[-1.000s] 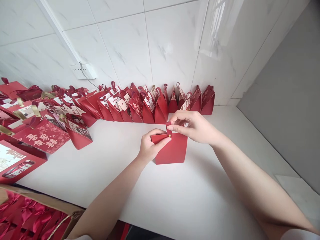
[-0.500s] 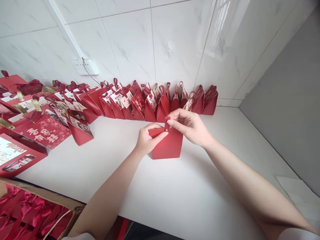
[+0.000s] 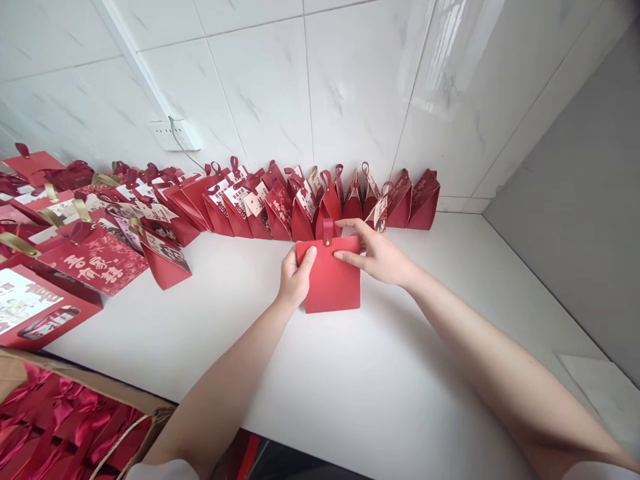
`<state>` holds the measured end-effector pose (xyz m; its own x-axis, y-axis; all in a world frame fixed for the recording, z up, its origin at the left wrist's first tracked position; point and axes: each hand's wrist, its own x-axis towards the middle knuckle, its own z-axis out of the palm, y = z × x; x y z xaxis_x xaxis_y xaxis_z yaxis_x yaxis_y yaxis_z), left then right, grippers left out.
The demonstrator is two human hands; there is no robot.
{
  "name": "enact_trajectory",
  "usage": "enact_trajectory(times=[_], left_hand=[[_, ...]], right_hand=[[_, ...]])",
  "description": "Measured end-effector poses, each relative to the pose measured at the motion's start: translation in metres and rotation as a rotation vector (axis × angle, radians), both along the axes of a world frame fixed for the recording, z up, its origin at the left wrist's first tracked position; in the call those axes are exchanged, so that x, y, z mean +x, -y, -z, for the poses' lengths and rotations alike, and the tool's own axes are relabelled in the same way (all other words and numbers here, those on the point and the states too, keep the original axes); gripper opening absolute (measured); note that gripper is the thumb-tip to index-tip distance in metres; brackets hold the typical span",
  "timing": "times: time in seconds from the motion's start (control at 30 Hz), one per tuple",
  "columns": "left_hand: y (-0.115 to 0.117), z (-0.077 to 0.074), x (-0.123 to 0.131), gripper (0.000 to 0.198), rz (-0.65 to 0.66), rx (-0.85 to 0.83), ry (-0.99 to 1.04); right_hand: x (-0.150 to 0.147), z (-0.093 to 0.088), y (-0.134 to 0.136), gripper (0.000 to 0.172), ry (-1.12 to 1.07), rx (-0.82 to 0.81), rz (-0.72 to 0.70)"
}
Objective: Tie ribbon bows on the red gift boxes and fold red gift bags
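Note:
A plain red gift box (image 3: 333,280) stands upright on the white table in front of me, its flat face turned my way. A short dark red strap loop (image 3: 328,230), fixed by a small gold stud, sticks up from its top edge. My left hand (image 3: 295,275) grips the upper left side, thumb on the front and fingers out of sight behind. At the upper right corner is my right hand (image 3: 375,252), its thumb against the front face. The right index finger reaches over the top edge near the loop; the other fingers are partly hidden behind the box.
Behind, along the tiled wall, runs a row of similar red gift boxes (image 3: 280,210). More boxes crowd the left, including a larger red box with a window (image 3: 83,313). At lower left a cardboard carton (image 3: 135,400) holds red items with ribbons. A socket (image 3: 175,135) is on the wall.
My right hand has let go of the strap loop, which now stands upright, and has moved to the upper right corner. My left thumb has shifted left along the box, which now faces me more squarely.

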<state>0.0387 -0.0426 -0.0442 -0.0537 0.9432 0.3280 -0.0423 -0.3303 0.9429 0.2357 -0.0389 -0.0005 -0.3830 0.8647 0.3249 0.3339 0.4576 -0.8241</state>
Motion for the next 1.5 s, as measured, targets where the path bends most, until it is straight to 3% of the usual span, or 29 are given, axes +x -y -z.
enact_trajectory(times=[0.07, 0.13, 0.27, 0.4, 0.63, 0.7, 0.87, 0.93, 1.03, 1.1, 1.2, 1.27, 1.4, 1.5], left_hand=[[-0.01, 0.014, 0.0, 0.038, -0.038, -0.011, 0.035], [-0.019, 0.025, -0.002, 0.042, -0.077, -0.008, 0.009], [-0.03, 0.03, -0.012, 0.058, -0.001, -0.063, -0.021], [-0.033, 0.028, -0.018, 0.069, 0.122, -0.171, -0.028], [-0.037, 0.031, -0.018, 0.07, 0.071, -0.132, -0.13], [-0.034, 0.03, -0.017, 0.067, -0.006, -0.115, -0.185], [-0.017, 0.02, -0.013, 0.055, -0.345, 0.079, -0.496], [-0.009, 0.015, -0.012, 0.062, -0.294, 0.116, -0.62], [-0.003, 0.008, -0.014, 0.1, -0.095, 0.055, -0.73], [-0.004, 0.004, -0.017, 0.114, -0.015, 0.027, -0.745], [-0.009, -0.002, -0.023, 0.093, -0.004, 0.019, -0.6], [-0.012, -0.006, -0.026, 0.073, 0.052, -0.007, -0.374], [-0.012, -0.014, -0.03, 0.056, 0.276, -0.124, 0.093], [-0.012, -0.016, -0.033, 0.045, 0.275, -0.14, 0.112]], right_hand=[[-0.009, 0.026, -0.007, 0.061, -0.121, -0.037, 0.126], [-0.018, 0.051, -0.012, 0.066, -0.183, -0.111, 0.16], [-0.023, 0.081, -0.017, 0.068, -0.219, -0.27, 0.007], [-0.014, 0.083, -0.023, 0.063, -0.253, -0.247, -0.084], [-0.013, 0.083, -0.025, 0.061, -0.228, -0.252, -0.063], [-0.016, 0.083, -0.021, 0.058, -0.205, -0.231, 0.002], [-0.027, 0.082, -0.01, 0.049, -0.119, -0.067, 0.269], [-0.031, 0.082, -0.007, 0.046, -0.064, 0.053, 0.254], [-0.033, 0.079, -0.005, 0.042, -0.004, 0.187, 0.16], [-0.033, 0.077, -0.003, 0.042, 0.007, 0.211, 0.144], [-0.034, 0.074, 0.001, 0.049, -0.04, 0.207, 0.073], [-0.036, 0.072, 0.003, 0.06, -0.155, 0.159, -0.018], [-0.041, 0.068, 0.004, 0.06, -0.446, -0.152, -0.122], [-0.044, 0.067, 0.003, 0.058, -0.552, -0.307, -0.236]])
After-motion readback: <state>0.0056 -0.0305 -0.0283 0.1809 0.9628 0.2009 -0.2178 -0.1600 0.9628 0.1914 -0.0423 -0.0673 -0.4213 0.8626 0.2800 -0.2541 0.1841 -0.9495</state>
